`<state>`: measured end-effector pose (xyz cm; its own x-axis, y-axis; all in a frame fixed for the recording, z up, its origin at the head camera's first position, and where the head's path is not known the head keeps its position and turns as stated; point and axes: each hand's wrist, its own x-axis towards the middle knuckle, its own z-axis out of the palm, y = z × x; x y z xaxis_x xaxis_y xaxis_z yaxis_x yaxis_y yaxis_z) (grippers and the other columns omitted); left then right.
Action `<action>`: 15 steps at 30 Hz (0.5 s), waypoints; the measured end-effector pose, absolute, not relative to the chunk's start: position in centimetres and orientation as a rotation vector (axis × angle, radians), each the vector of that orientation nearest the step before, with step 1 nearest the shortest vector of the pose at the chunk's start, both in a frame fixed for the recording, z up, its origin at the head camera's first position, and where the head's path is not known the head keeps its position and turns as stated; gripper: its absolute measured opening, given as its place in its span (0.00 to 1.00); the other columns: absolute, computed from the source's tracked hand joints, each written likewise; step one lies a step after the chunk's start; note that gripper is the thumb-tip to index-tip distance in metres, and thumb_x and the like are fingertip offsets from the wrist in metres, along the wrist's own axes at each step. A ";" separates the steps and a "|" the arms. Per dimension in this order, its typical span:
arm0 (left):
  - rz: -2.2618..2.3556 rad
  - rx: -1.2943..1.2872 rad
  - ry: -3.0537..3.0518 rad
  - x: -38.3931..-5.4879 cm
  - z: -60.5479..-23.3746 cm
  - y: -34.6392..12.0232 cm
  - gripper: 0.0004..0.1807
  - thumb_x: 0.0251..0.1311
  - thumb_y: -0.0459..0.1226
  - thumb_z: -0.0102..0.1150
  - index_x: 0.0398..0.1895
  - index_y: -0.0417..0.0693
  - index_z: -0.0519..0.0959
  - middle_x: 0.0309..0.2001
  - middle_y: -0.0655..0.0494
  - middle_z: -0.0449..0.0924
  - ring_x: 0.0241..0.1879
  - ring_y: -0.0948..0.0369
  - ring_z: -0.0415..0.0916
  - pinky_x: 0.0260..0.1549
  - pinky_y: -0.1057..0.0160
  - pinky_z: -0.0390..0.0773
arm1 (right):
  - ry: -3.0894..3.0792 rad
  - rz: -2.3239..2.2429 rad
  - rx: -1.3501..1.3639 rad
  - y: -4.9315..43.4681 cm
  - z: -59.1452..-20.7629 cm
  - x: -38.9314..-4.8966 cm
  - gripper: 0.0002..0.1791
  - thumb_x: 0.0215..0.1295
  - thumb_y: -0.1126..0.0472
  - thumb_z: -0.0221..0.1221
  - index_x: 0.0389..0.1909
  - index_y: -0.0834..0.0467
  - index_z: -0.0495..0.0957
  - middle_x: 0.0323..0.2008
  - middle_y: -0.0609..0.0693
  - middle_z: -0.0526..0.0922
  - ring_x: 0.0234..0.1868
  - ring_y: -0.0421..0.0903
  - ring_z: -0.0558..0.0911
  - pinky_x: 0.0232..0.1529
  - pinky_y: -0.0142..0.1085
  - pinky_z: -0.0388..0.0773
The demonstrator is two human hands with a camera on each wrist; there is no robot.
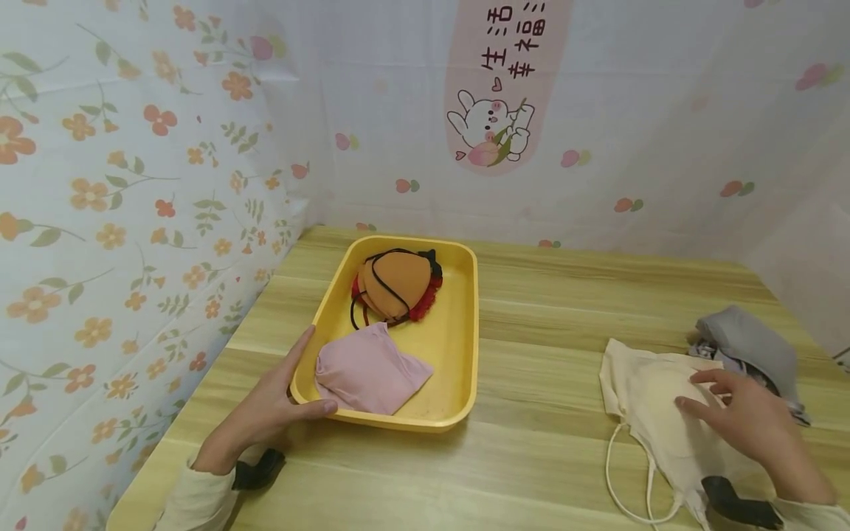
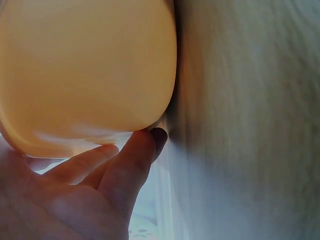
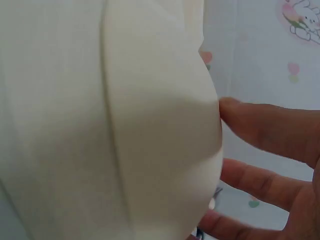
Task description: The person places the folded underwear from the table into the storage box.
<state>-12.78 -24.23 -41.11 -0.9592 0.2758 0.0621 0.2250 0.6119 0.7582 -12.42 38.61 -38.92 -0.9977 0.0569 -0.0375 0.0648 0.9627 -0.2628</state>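
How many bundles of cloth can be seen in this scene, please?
4: orange cloth and pink cloth in the tray, cream cloth by the right hand, and grey cloth partly behind the cream one. The folds may hide more.

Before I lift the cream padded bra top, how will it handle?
The cream padded bra top likely sags: its edges lie rumpled. The cup probably keeps some shape, since it bulges roundly in the right wrist view. Its straps may dangle or snag, lying loosely looped on the table.

Head cam bright, faint sheen on table (image 1: pixel 524 453); L cam dim, blurry, shadow by tray (image 2: pixel 90 65); R soft.
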 end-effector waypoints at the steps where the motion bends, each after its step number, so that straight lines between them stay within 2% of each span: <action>1: 1.289 0.427 2.765 -12.8 -41.1 -24.2 0.64 0.51 0.48 0.73 0.83 0.50 0.38 0.77 0.32 0.54 0.73 0.36 0.59 0.66 0.33 0.62 | 3.072 -0.417 0.093 38.7 -39.0 -12.4 0.38 0.65 0.40 0.63 0.57 0.72 0.75 0.50 0.81 0.77 0.47 0.75 0.78 0.35 0.57 0.74; 7: 1.300 0.429 2.759 -12.8 -41.2 -24.3 0.64 0.52 0.48 0.73 0.83 0.50 0.38 0.78 0.33 0.52 0.74 0.36 0.58 0.67 0.33 0.62 | 2.975 -0.434 0.093 39.3 -39.6 -12.4 0.49 0.62 0.37 0.64 0.62 0.78 0.65 0.54 0.88 0.69 0.48 0.79 0.75 0.35 0.56 0.77; 12: 1.304 0.428 2.759 -12.8 -41.1 -24.2 0.64 0.52 0.48 0.72 0.83 0.51 0.38 0.78 0.33 0.52 0.74 0.36 0.57 0.67 0.33 0.61 | 2.932 -0.407 0.121 39.8 -40.2 -12.7 0.58 0.60 0.34 0.64 0.66 0.82 0.57 0.59 0.89 0.62 0.52 0.83 0.69 0.41 0.63 0.75; 15: 1.309 0.435 2.755 -12.8 -41.2 -24.2 0.64 0.52 0.47 0.73 0.83 0.50 0.38 0.78 0.33 0.52 0.74 0.36 0.57 0.67 0.33 0.61 | 2.915 -0.379 0.168 40.1 -40.4 -12.8 0.62 0.58 0.31 0.64 0.67 0.82 0.54 0.61 0.88 0.59 0.54 0.84 0.68 0.42 0.63 0.75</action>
<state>-12.81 -24.18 -41.16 -0.9584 0.2776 0.0657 0.2263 0.5998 0.7675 -12.84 40.08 -40.38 -0.9740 0.0869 -0.2090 0.1375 0.9607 -0.2410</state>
